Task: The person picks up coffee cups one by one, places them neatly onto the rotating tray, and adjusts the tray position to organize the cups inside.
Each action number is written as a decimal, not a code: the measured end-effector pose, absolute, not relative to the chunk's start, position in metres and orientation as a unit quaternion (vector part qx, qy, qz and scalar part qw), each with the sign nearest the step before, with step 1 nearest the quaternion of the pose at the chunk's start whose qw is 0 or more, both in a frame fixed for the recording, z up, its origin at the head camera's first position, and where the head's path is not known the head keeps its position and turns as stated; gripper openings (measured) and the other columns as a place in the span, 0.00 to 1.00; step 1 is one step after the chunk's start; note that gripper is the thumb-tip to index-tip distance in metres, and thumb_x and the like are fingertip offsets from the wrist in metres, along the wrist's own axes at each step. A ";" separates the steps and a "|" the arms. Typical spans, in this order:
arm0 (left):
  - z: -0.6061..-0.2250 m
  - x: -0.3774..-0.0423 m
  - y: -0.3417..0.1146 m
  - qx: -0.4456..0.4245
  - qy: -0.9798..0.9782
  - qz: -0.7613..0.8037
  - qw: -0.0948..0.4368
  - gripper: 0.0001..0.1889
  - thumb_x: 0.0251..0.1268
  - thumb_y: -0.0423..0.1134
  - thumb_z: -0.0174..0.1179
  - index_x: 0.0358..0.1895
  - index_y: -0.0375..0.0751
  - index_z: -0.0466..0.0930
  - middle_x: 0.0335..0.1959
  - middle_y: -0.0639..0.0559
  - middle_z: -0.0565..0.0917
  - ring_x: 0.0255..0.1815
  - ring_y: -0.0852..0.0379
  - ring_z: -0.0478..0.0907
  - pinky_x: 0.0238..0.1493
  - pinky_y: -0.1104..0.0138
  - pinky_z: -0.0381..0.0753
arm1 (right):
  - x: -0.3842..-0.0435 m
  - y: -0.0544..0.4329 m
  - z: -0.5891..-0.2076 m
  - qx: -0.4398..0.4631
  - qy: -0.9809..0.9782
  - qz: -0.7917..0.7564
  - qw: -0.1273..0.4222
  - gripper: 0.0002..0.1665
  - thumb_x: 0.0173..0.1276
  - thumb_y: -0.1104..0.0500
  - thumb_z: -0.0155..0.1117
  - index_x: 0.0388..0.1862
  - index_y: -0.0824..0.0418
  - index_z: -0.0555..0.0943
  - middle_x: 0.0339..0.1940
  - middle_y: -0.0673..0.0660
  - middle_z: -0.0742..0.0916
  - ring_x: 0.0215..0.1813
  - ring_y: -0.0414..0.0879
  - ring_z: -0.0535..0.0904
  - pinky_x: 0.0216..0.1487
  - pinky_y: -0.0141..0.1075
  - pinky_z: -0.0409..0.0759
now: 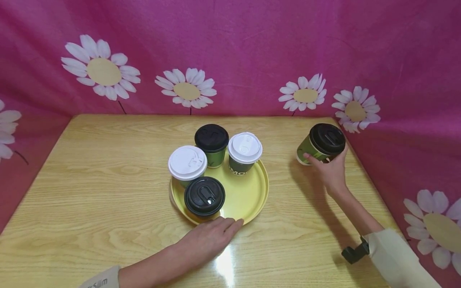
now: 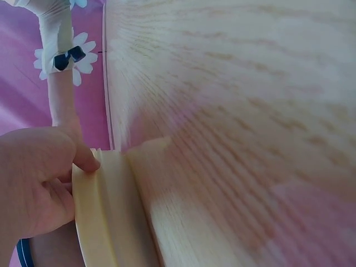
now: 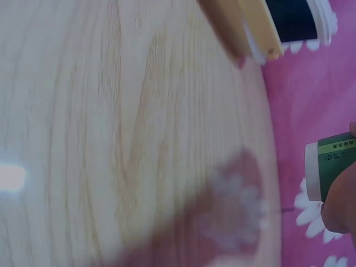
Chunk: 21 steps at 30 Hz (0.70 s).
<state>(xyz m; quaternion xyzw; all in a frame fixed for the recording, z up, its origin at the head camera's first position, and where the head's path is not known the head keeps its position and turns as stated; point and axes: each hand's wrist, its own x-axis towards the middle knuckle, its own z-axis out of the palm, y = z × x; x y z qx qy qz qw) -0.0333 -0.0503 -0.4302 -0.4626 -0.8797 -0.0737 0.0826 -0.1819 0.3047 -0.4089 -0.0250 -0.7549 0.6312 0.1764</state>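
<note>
Off to the right, my right hand (image 1: pixel 333 172) grips a green paper cup (image 1: pixel 311 151) with a black lid. The cup is tilted and held above the tabletop, its shadow falling below. In the right wrist view that cup (image 3: pixel 334 161) shows at the right edge, partly behind the fingers. My left hand (image 1: pixel 212 236) holds the near rim of a round yellow tray (image 1: pixel 248 196). Seen from the left wrist, the fingertips lie on the tray's rim (image 2: pixel 114 217). My right forearm (image 2: pixel 60 97) appears behind it.
On the tray stand a white-lidded cup (image 1: pixel 187 163) at left, a black-lidded cup (image 1: pixel 211 140) at the back, another white-lidded cup (image 1: pixel 245 150) and a black-lidded cup (image 1: pixel 204 197) in front. A pink flowered cloth (image 1: pixel 245 48) borders the wooden table (image 1: pixel 101 180).
</note>
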 end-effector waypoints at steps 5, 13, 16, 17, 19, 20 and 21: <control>-0.430 -0.033 -0.050 -0.463 -0.880 -0.075 0.082 0.25 0.65 0.28 0.58 0.66 0.35 0.70 0.52 0.48 0.78 0.52 0.55 0.78 0.54 0.67 0.79 | -0.166 0.284 -0.394 0.043 -0.751 0.634 0.179 0.53 0.55 0.76 0.72 0.72 0.52 0.56 0.62 0.51 0.75 0.62 0.46 0.71 0.57 0.31 0.75; -0.430 -0.034 -0.050 -0.464 -0.878 -0.075 0.092 0.25 0.63 0.28 0.60 0.65 0.35 0.71 0.51 0.48 0.79 0.50 0.55 0.78 0.52 0.67 0.80 | -0.151 0.262 -0.384 0.163 -0.718 0.654 0.173 0.53 0.48 0.84 0.68 0.70 0.57 0.59 0.62 0.57 0.76 0.61 0.48 0.75 0.62 0.32 0.74; -0.431 -0.034 -0.050 -0.465 -0.877 -0.076 0.098 0.25 0.63 0.28 0.60 0.65 0.35 0.71 0.51 0.48 0.78 0.50 0.55 0.78 0.51 0.67 0.80 | -0.146 0.256 -0.384 0.187 -0.719 0.648 0.167 0.54 0.46 0.85 0.68 0.70 0.58 0.59 0.61 0.57 0.77 0.61 0.48 0.74 0.63 0.32 0.73; -0.431 -0.035 -0.050 -0.465 -0.877 -0.076 0.099 0.25 0.63 0.28 0.60 0.65 0.35 0.71 0.51 0.48 0.78 0.50 0.55 0.78 0.51 0.67 0.80 | -0.144 0.254 -0.384 0.192 -0.722 0.644 0.165 0.54 0.46 0.85 0.69 0.70 0.58 0.60 0.61 0.56 0.77 0.61 0.48 0.74 0.64 0.32 0.72; -0.431 -0.035 -0.050 -0.465 -0.876 -0.078 0.099 0.25 0.63 0.28 0.60 0.65 0.35 0.71 0.51 0.48 0.79 0.50 0.55 0.79 0.51 0.67 0.80 | -0.139 0.250 -0.384 0.203 -0.727 0.636 0.158 0.55 0.44 0.85 0.69 0.70 0.59 0.61 0.61 0.56 0.78 0.61 0.48 0.74 0.65 0.33 0.71; -0.431 -0.035 -0.050 -0.465 -0.876 -0.079 0.099 0.25 0.63 0.28 0.60 0.65 0.35 0.71 0.51 0.48 0.79 0.50 0.55 0.79 0.51 0.67 0.80 | -0.137 0.248 -0.384 0.207 -0.732 0.630 0.154 0.55 0.44 0.85 0.70 0.71 0.60 0.61 0.61 0.56 0.78 0.61 0.48 0.74 0.65 0.33 0.70; -0.431 -0.035 -0.050 -0.465 -0.876 -0.079 0.098 0.25 0.63 0.28 0.60 0.65 0.35 0.71 0.51 0.48 0.79 0.50 0.55 0.79 0.51 0.67 0.81 | -0.135 0.246 -0.384 0.210 -0.738 0.624 0.149 0.56 0.44 0.85 0.70 0.71 0.59 0.61 0.61 0.55 0.78 0.61 0.48 0.73 0.66 0.33 0.69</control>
